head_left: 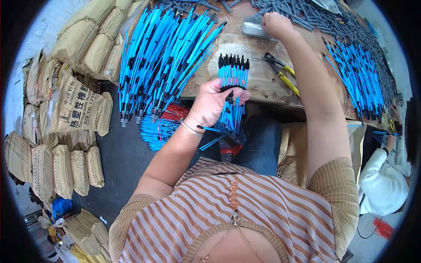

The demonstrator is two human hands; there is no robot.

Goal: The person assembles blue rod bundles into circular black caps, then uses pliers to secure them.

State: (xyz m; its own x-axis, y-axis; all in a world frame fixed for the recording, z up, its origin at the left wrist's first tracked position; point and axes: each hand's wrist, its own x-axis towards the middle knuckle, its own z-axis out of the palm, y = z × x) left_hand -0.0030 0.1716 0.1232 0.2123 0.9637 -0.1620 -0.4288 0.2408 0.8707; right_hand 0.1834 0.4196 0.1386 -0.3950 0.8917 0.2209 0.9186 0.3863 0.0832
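My left hand (212, 103) is closed around a bunch of thin bright-blue rods (232, 76) with black tips. The tips stand in a fairly even row above the fingers, and other rod ends hang below the fist. At the far side of the table, my right hand (277, 25) is curled closed beside a shallow grey container (255, 29), over its right end. The fingertips are turned away, so anything pinched in them is hidden. Between my hands lie pliers (280, 70) with yellow-and-black handles.
A big pile of blue rods (162, 61) covers the table's left side, another pile (357, 79) its right. Small grey parts (302, 13) heap along the back. More blue rods (158, 131) sit lower left. Paper sacks (72, 105) are stacked leftward; another person (383, 179) is at right.
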